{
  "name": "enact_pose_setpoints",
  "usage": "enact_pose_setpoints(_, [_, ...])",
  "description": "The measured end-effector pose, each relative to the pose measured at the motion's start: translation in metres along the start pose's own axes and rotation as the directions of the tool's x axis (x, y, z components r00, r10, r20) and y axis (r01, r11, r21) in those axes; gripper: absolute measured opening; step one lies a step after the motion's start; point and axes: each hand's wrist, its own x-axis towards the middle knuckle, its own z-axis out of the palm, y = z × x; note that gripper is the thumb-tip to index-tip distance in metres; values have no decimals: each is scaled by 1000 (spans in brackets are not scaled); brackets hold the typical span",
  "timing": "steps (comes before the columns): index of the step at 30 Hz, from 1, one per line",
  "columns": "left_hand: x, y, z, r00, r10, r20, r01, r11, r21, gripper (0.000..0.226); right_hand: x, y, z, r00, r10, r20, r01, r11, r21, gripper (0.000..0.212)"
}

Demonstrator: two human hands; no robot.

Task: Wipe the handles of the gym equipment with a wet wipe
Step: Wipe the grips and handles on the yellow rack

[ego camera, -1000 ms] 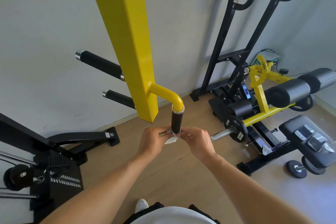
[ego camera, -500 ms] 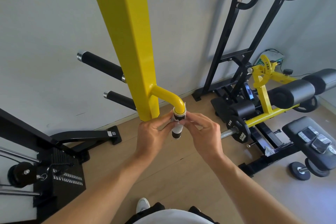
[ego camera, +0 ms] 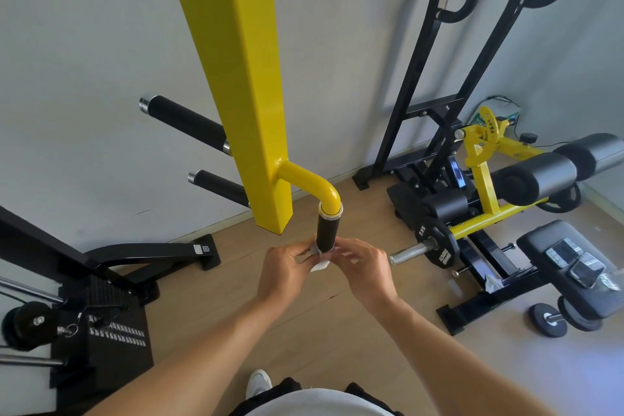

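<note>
Left hand (ego camera: 287, 272) and right hand (ego camera: 366, 268): both pinch a white wet wipe (ego camera: 320, 262) wrapped round the lower end of the black handle grip (ego camera: 327, 233) hanging from the yellow post (ego camera: 243, 78). Progress, judged: this grip mid-wipe; two black grips (ego camera: 189, 123) wallward apparently pending. Surroundings: wood floor (ego camera: 337, 331), grey wall, weight bench (ego camera: 567, 267) at the right.

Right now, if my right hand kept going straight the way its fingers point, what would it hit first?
The right hand points left toward the lower end of the black handle grip, where the wet wipe is wrapped. It would likely press the wipe against the grip first, then meet the left hand. Depth is hard to judge.
</note>
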Motion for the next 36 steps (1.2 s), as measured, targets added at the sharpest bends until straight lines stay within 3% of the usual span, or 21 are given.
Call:
enact_pose_setpoints(4, [5,-8,7,997,-56,61,56,998,4,38,6,8,6,998,40,43,-39,999,-17,31])
enact_pose_setpoints(8, [7,4,3,1000,-17,-17,17,1000,-26,37,8,-7,-2,999,46,-13,-45,997,64,30])
enact_pose_setpoints(14, [4,46,-18,942,213,-261,-233,971,-50,37,5,-56,-31,981,-87,-174,129,960,250,27])
enact_pose_setpoints(17, [3,55,-19,907,292,-303,-310,951,-12,34,6,-59,-34,974,-109,-197,158,953,259,26])
enact_pose_setpoints(19, [-1,48,-13,921,266,-285,-279,960,-5,34,5,-45,-28,977,-115,-178,148,971,186,25])
enact_pose_setpoints(24, [-8,19,1,990,48,-130,-51,998,-24,41,3,-9,-8,999,-1,-33,4,997,73,28])
enact_pose_setpoints(28, [2,16,-4,996,-90,17,90,996,-9,28,11,-6,-11,997,-22,75,26,998,-55,29])
enact_pose_setpoints(31, [5,14,-3,994,-101,50,99,995,33,26,12,-4,-7,990,26,139,-17,998,-67,30])
enact_pose_setpoints(36, [3,21,-7,998,15,-60,-11,998,68,35,10,-19,-15,999,-37,35,37,999,10,28])
